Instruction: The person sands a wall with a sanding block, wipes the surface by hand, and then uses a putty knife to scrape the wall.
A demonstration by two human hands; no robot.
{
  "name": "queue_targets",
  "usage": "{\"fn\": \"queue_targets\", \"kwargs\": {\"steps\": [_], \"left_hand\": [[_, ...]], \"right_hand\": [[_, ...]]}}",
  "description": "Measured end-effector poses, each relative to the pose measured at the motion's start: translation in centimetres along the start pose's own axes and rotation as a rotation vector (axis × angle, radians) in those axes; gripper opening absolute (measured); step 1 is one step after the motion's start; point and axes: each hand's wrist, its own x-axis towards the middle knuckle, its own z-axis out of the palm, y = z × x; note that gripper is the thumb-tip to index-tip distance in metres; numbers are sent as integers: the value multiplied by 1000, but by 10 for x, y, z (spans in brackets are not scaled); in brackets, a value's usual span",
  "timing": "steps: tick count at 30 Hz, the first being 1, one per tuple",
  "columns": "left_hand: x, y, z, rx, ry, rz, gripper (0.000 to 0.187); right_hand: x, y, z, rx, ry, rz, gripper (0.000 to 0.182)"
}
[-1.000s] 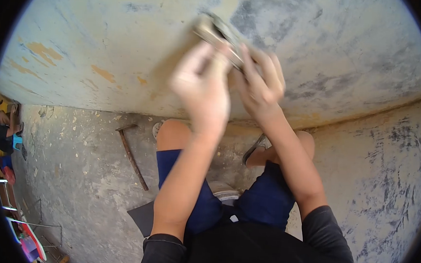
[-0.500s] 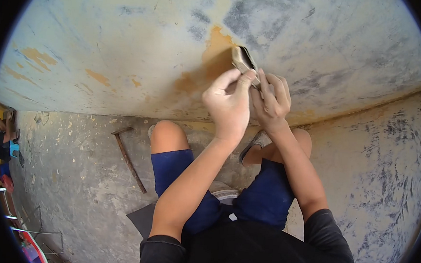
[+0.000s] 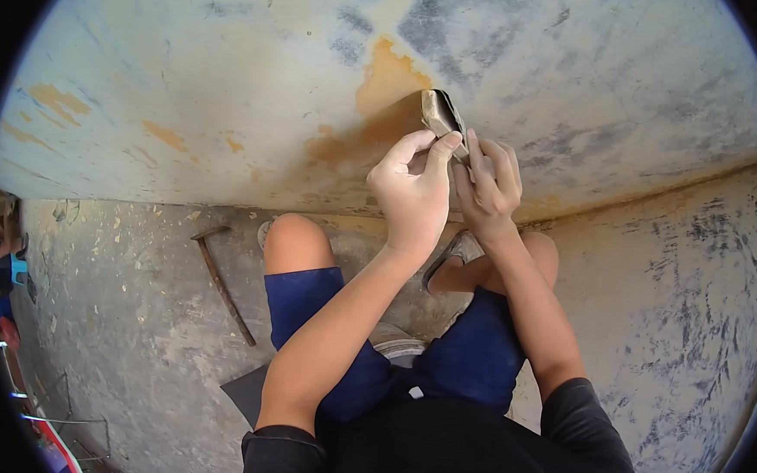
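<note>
Head view, and both hands are up at the wall [image 3: 232, 80], meeting on a pale, folded-looking block [image 3: 439, 117] with a dark, open top edge. It sits at the lower right of an orange patch [image 3: 388, 77], its shadow spreading down and left over the wall. Left hand [image 3: 414, 200] has thumb and forefinger pinching the block's lower part, the wrist bent. Right hand [image 3: 490, 190] is right alongside, fingers bunched closely against the block's lower right side; how tightly they grip, I can't tell.

Down on the floor [image 3: 138, 343], a hammer [image 3: 226, 295] lies slantwise to the left of the bent left knee [image 3: 298, 242], head toward the wall. A dark sheet [image 3: 244, 393] pokes out beside the left forearm, and something round and pale [image 3: 402, 348] shows between the thighs in blue shorts [image 3: 475, 355]. Out at the far left edge, another person [image 3: 0, 252] is partly visible next to a bright blue stool [image 3: 18, 269].
</note>
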Motion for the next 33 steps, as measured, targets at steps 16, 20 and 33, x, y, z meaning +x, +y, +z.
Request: {"fn": "queue_targets", "kwargs": {"steps": [16, 20, 33], "left_hand": [[9, 4, -23, 156, -91, 64, 18], [1, 11, -11, 238, -121, -18, 13], [21, 33, -17, -69, 35, 112, 16]], "right_hand": [[-2, -8, 16, 105, 55, -23, 52], [-17, -1, 9, 63, 16, 52, 53], [36, -14, 17, 86, 98, -103, 54]]}}
